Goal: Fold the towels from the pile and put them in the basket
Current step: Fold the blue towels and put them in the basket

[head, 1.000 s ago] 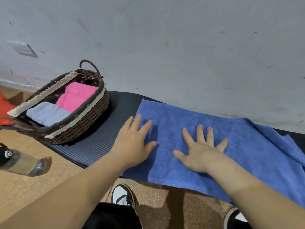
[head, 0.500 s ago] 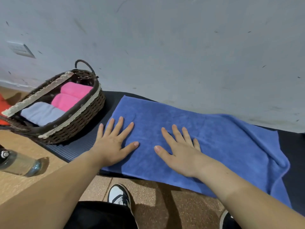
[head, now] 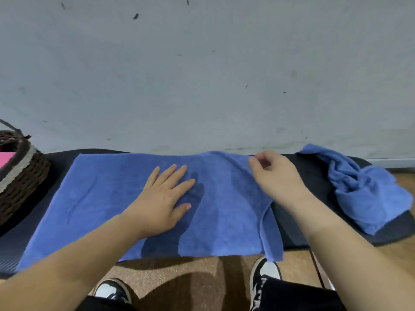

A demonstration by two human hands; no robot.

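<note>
Dark mat (head: 320,173), wicker basket (head: 24,176) holding pink towel (head: 5,157), left hand (head: 164,198) spread on blue towel (head: 89,198), right hand (head: 276,176) curled, grip unclear

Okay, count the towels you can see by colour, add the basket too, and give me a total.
Blue towels: 2 (spread blue towel, crumpled blue towel)
Pink towels: 1 (pink towel, only a sliver showing inside the basket)
Baskets: 1 (basket)
Total: 4
</note>
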